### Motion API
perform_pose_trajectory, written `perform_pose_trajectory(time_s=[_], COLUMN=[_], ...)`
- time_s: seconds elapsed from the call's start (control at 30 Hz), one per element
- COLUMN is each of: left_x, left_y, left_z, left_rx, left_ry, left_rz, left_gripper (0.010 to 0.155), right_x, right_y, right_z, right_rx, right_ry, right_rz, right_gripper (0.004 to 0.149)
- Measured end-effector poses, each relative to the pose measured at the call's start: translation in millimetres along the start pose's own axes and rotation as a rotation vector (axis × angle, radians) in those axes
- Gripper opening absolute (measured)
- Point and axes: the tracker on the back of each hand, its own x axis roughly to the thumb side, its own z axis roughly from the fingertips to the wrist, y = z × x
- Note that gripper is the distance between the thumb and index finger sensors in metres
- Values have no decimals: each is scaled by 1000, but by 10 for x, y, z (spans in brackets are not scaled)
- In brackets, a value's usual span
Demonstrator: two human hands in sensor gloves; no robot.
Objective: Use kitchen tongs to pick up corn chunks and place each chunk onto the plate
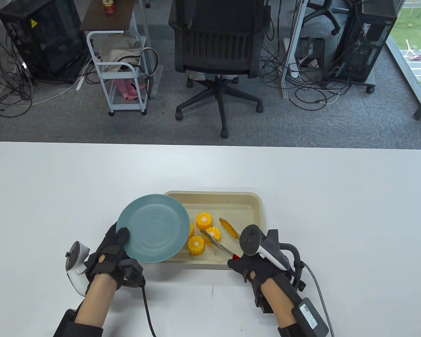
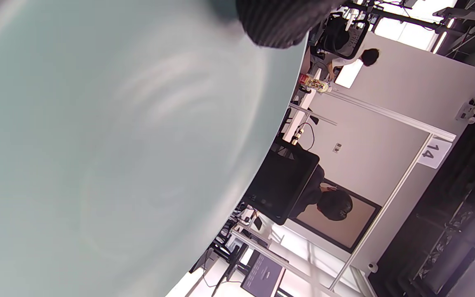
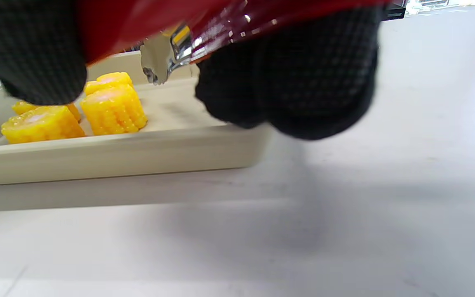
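Corn (image 1: 196, 245) sits in the tray (image 1: 252, 202), none plated. Left hand (image 1: 114, 251) pinches the plate (image 1: 153, 228) rim, holding it over the tray, likely to shorten each carry. Right hand (image 1: 254, 268) grips open tongs (image 1: 220, 236) around a chunk.

Left wrist: plate (image 2: 118, 156) fills view, fingertip (image 2: 274, 20) on its rim.

Right wrist: fingers (image 3: 291, 74) curl round the red handle; chunks (image 3: 114, 109) beyond.

Corn chunk (image 1: 191, 230) – half under plate (image 1: 153, 228)

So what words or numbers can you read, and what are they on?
"14": on a white tag on a partition post, left wrist view.
Yellow warning sticker on the black cabinet: too small.
Bottle label: blurred.
Label on the right wrist box: too small.
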Motion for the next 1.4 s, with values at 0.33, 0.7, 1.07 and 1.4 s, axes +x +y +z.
perform_pose_trajectory(time_s=[0.33, 0.7, 1.07, 1.4], left_x=[-3, 0, 5, 3], left_y=[-5, -3, 2, 3], left_z=[-4, -6, -6, -8], left_rx=[-17, -13, -1, -2], left_ry=[9, 12, 14, 17], left_rz=[-12, -22, -27, -36], left_gripper=[55, 56, 56, 56], right_x=[31, -90, -393, 379], right_y=[42, -6, -318, -643], right_z=[-3, 19, 144, 466], right_rx=[33, 26, -64, -172], right_ry=[11, -14, -89, -296], right_rz=[18, -17, -331, -354], right_gripper=[83, 76, 76, 77])
